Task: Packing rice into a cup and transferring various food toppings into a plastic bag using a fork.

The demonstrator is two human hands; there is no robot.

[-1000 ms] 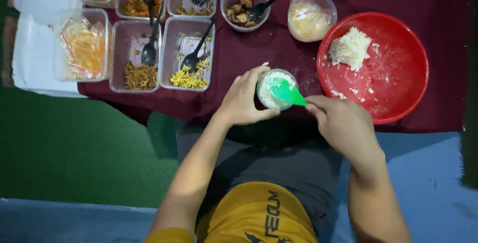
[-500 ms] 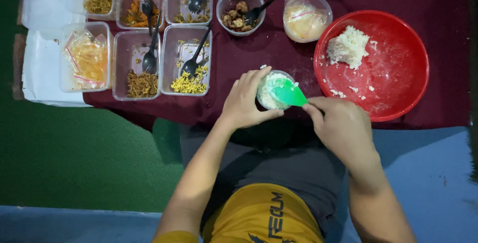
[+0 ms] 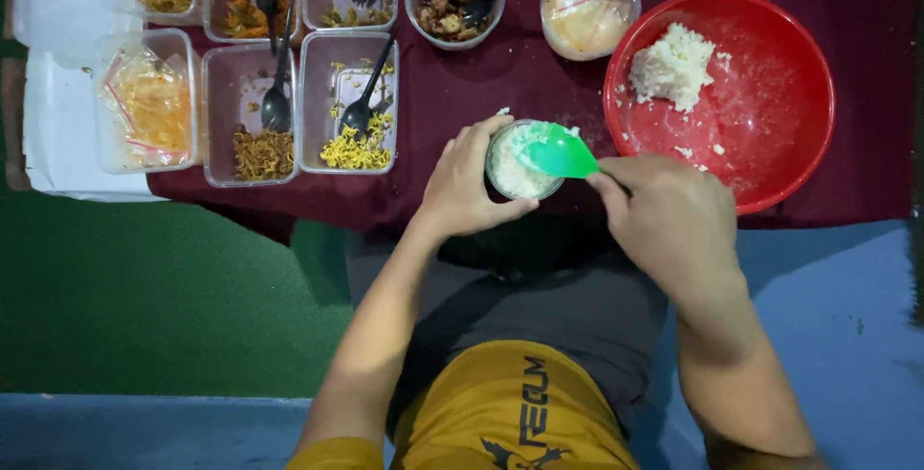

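Observation:
My left hand (image 3: 469, 181) grips a small clear cup (image 3: 512, 170) filled with white rice, near the front edge of a dark red table (image 3: 539, 76). My right hand (image 3: 674, 215) holds a green rice paddle (image 3: 553, 151), whose blade rests on top of the rice in the cup. To the right stands a big red bowl (image 3: 799, 143) with a lump of white rice (image 3: 674, 66) at its far side and stray grains across its bottom.
Several clear tubs with toppings and black spoons (image 3: 361, 109) stand at the left, one with yellow noodles (image 3: 351, 148). A round tub of brown pieces (image 3: 448, 3) and a bagged tub (image 3: 587, 13) sit at the back. White foam boxes (image 3: 58, 95) lie far left.
The green paddle has shifted slightly over the cup's rice. Both hands stay at the cup; the view has tilted a little lower.

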